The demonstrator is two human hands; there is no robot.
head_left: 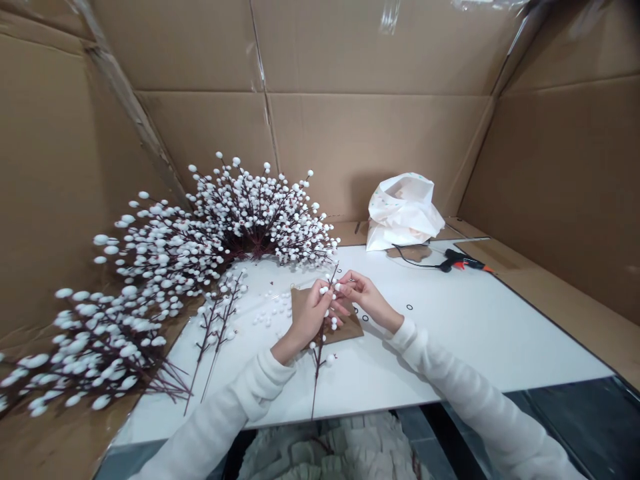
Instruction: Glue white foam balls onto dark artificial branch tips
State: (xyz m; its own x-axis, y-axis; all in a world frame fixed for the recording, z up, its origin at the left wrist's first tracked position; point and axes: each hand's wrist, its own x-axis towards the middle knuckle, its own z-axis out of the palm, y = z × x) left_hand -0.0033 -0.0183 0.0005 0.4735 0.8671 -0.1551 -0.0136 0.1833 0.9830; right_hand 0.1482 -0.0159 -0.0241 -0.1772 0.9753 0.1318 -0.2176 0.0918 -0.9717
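My left hand (313, 311) is closed around the upper part of an artificial berry branch (318, 360), a dark stem with white berries along it. The stem's bare lower end points down toward the table's front edge. Close by on the right, my right hand (367, 299) pinches at a white berry (337, 287) near the top of the branch. Both hands are over a brown cardboard piece (353, 328) on the white table. Loose white berries (270, 315) are scattered to the left of the cardboard.
Large bunches of white berry branches (255, 213) fill the back left, with another bunch (95, 347) at the front left. Two single branches (216, 327) lie nearer. A white bag (405, 210) stands at the back right, beside a black glue gun (465, 260) with a cord. Cardboard walls (375, 127) surround the table.
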